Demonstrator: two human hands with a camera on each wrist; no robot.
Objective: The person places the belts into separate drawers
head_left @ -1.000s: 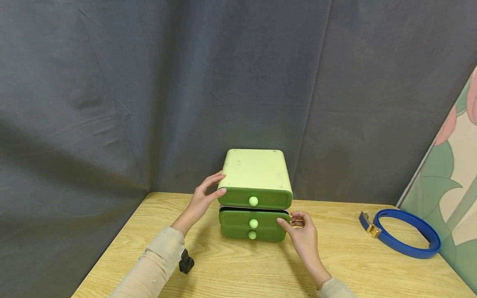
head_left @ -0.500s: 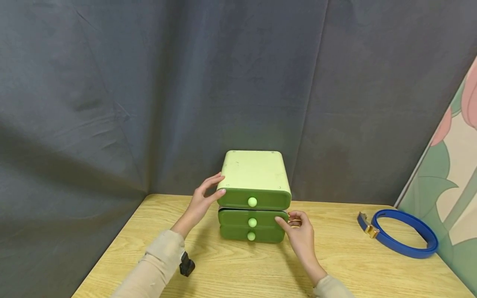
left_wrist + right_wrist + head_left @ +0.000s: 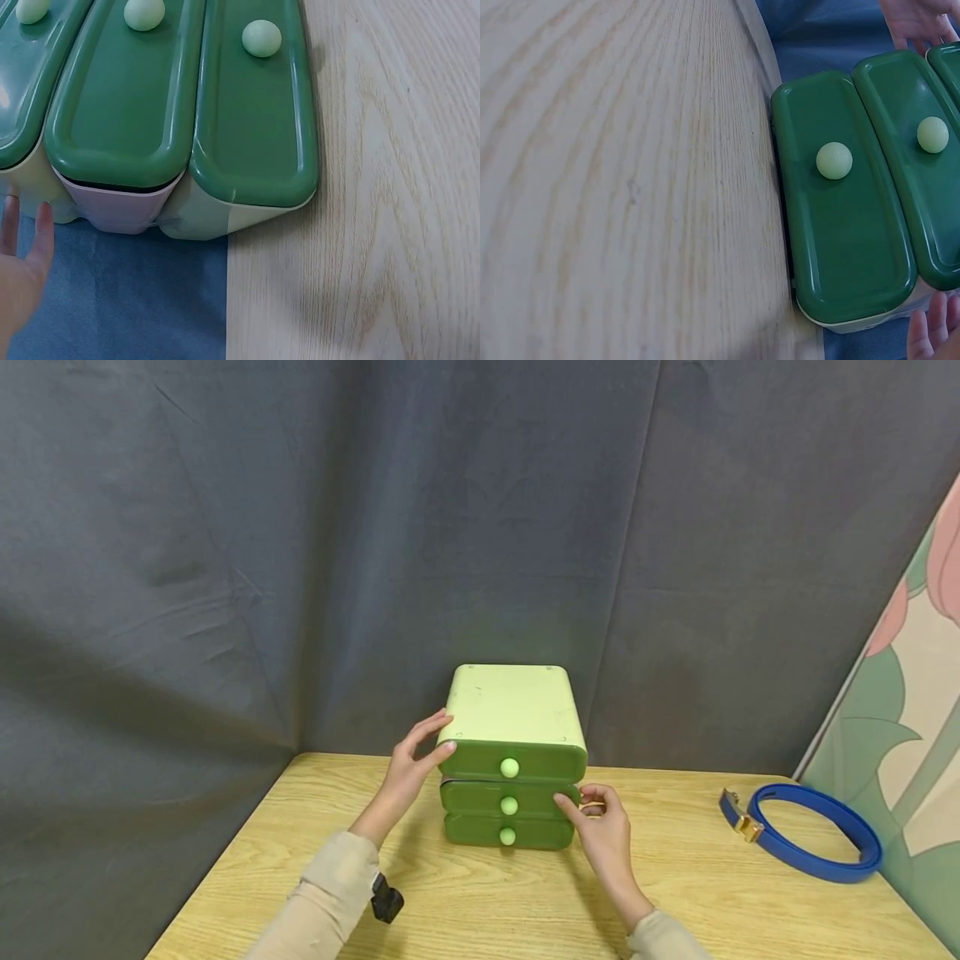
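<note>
A light green three-drawer unit (image 3: 517,702) stands on the table, its dark green drawer fronts bearing round pale knobs. My left hand (image 3: 408,760) rests against its upper left side, fingers spread and thumb at the front corner of the top drawer (image 3: 472,762). At the right end of the middle drawer (image 3: 480,797), my right hand (image 3: 603,822) has its thumb on the front and fingers bent beside the edge. In the left wrist view, a pinkish side of that drawer (image 3: 120,206) shows behind its front. The bottom drawer (image 3: 476,830) sits beneath.
A coiled blue belt (image 3: 817,856) with a gold buckle (image 3: 750,827) lies at the table's right side. Grey curtain (image 3: 480,510) hangs close behind the unit, and a flower-patterned panel (image 3: 885,710) borders the right. A black wrist device (image 3: 387,900) sits by the left sleeve.
The middle drawer has moved inward, narrowing the dark gap above its front and showing more of the bottom drawer. My right hand has moved with it; the left keeps its place on the unit.
</note>
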